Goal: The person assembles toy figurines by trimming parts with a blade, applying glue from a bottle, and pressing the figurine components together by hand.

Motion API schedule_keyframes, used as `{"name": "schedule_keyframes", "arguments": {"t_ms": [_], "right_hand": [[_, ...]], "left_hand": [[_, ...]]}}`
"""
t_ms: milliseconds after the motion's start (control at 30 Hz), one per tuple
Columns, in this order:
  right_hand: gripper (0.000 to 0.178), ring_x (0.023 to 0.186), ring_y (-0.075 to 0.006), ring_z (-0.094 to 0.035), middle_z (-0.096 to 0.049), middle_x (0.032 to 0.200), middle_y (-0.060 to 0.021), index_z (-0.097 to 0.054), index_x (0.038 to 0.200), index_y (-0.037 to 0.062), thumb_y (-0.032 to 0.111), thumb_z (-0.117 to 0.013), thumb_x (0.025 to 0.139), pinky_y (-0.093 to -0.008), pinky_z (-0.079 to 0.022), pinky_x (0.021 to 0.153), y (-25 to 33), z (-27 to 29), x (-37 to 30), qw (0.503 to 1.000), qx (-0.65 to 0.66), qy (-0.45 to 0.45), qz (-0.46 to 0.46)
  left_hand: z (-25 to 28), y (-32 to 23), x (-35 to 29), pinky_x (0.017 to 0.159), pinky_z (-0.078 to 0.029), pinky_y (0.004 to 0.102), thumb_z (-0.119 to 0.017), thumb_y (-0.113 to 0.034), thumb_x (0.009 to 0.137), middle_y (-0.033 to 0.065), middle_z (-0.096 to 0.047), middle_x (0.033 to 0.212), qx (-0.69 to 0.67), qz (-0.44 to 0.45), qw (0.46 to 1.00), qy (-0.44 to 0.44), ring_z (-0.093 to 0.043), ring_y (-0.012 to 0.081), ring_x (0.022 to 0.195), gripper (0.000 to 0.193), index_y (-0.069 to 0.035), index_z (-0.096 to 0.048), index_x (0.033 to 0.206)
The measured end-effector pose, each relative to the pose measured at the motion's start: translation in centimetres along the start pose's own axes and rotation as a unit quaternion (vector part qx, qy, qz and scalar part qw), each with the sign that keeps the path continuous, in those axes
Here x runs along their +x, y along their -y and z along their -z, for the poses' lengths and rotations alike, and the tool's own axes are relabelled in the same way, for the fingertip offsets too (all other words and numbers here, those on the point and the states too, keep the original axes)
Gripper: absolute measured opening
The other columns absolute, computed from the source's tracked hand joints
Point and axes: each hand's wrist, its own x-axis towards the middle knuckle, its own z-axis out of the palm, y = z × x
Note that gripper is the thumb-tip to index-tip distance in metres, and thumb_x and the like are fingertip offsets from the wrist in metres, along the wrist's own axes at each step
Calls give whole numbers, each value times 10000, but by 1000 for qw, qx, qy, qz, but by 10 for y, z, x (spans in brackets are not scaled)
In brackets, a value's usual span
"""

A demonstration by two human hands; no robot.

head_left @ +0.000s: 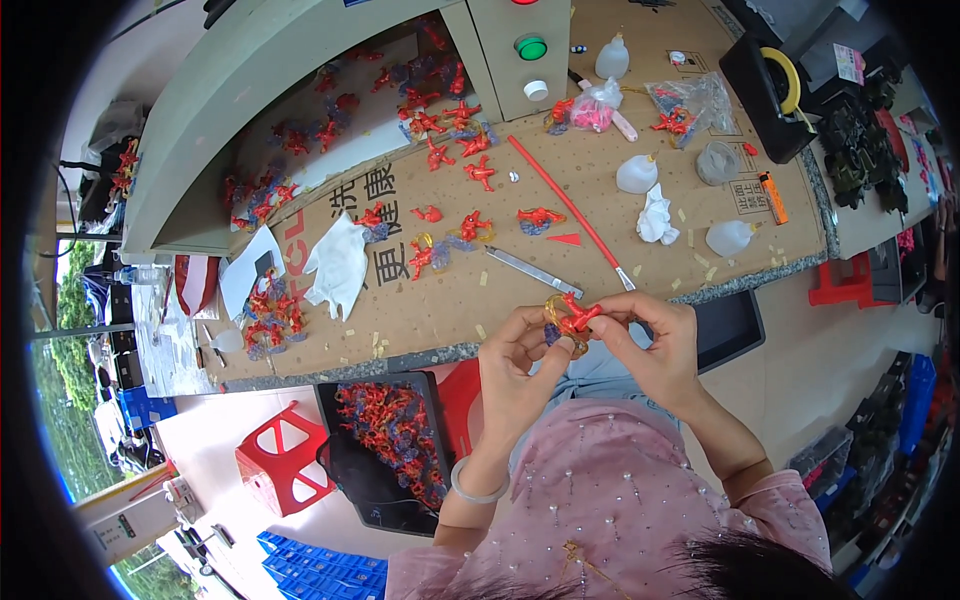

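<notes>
Between both hands, over my lap at the table's front edge, is a small red plastic figurine [578, 318] with yellow and purple translucent parts. My left hand [522, 365] pinches its purple and yellow side between thumb and fingers. On the red part, the thumb and fingers of my right hand [650, 350] close from the other side. Just beyond my hands a silver craft knife [527, 270] lies on the cardboard. A long red-handled brush [570, 215] lies beside it, bristles toward me. Similar red figurines [472, 226] are scattered farther back, some with purple bases.
A large grey machine [190, 150] with a green button [530, 46] stands at the back left, figurines inside. Squeeze bottles [637, 174], crumpled tissue [656, 216] and a tape dispenser [768, 100] are on the right. A white glove [338, 265] lies left. Below stand a figurine-filled black bin [352, 500] and red stool [283, 458].
</notes>
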Motion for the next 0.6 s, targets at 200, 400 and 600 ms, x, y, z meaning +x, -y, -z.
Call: {"name": "schedule_keyframes", "arguments": {"t_ms": [200, 400, 600], "right_hand": [[95, 684, -74, -630, -681, 733, -68, -665, 910, -41, 10, -665, 830, -216, -478, 623, 0, 1, 0, 1000, -3, -1, 9], [94, 695, -75, -629, -681, 744, -71, -662, 903, -48, 1, -671, 823, -216, -481, 635, -2, 1, -1, 1000, -7, -1, 15], [91, 688, -70, -615, -674, 741, -64, -659, 894, -51, -5, -673, 817, -212, -474, 631, -1, 0, -2, 1000, 8, -6, 5]], "left_hand": [[2, 1, 1, 772, -539, 266, -590, 56, 858, 92, -654, 945, -4, 11, 1000, 19, -645, 132, 845, 227, 95, -576, 1081], [0, -1, 0, 769, -538, 265, -589, 63, 857, 91, -653, 944, -3, 5, 1000, 8, -645, 130, 842, 211, 94, -580, 1065], [1, 0, 1, 767, -537, 262, -588, 62, 858, 89, -650, 942, -9, 13, 1000, 21, -644, 129, 841, 195, 96, -580, 1050]]}}
